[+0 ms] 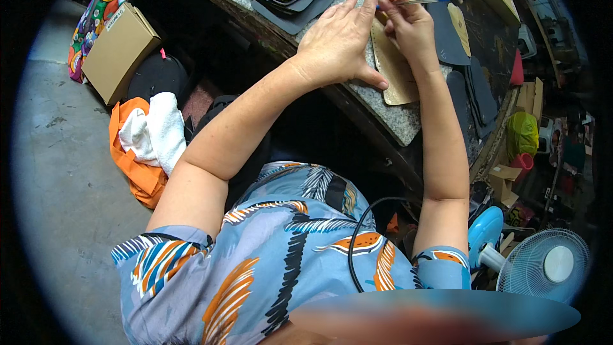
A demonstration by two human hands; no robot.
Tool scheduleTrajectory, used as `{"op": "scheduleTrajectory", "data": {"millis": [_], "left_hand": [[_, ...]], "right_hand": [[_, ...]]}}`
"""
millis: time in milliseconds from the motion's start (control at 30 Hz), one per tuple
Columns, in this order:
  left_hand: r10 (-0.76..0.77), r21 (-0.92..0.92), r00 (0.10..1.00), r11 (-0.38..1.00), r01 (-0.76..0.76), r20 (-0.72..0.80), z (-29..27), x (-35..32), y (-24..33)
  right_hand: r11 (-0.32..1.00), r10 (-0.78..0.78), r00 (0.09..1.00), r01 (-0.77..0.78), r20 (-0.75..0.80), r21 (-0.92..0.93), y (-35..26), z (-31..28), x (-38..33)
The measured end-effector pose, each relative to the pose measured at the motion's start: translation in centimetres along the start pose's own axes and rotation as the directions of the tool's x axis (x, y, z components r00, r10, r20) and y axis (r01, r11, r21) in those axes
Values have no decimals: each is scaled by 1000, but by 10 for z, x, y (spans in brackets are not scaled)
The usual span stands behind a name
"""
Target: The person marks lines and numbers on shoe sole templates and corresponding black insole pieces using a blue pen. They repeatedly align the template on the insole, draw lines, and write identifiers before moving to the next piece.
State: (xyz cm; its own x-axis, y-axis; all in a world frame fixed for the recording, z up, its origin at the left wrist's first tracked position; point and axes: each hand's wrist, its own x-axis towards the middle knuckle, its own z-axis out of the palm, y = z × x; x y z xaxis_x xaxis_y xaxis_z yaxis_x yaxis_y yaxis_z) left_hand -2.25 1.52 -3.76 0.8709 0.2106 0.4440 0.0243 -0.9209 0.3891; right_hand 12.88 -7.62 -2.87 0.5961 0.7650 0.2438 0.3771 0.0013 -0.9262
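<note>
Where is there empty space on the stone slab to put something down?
Bare stone slab shows at its near corner, below the tan pattern. The far end is crowded with dark cut pieces; the left hand and right hand fill the middle.

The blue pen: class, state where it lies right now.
In the head view, upper right of centre, the blue pen is held in the right hand, over the tan template pressed by the left hand.
</note>
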Motion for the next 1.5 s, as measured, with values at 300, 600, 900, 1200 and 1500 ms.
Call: {"op": "scheduleTrajectory", "data": {"millis": [300, 600, 900, 1200, 1500], "left_hand": [[3, -92, 1000, 996, -2, 11, 0, 2, -4], [12, -68, 1000, 998, -13, -19, 3, 1, -4], [9, -31, 1000, 999, -10, -30, 2, 1, -3], [-4, 9, 1000, 1000, 4, -23, 3, 0, -3], [1, 7, 999, 1000, -1, -36, 4, 0, -4]], "right_hand": [[992, 33, 992, -18, -119, 124, -2, -6, 1], [996, -4, 997, 11, -83, 83, -5, 0, 1], [995, 1, 1000, 0, -7, 103, -6, 0, -2], [959, -116, 993, 114, 11, -260, -12, 4, -11], [992, -81, 997, 79, -17, -97, -9, 4, -15]]}}
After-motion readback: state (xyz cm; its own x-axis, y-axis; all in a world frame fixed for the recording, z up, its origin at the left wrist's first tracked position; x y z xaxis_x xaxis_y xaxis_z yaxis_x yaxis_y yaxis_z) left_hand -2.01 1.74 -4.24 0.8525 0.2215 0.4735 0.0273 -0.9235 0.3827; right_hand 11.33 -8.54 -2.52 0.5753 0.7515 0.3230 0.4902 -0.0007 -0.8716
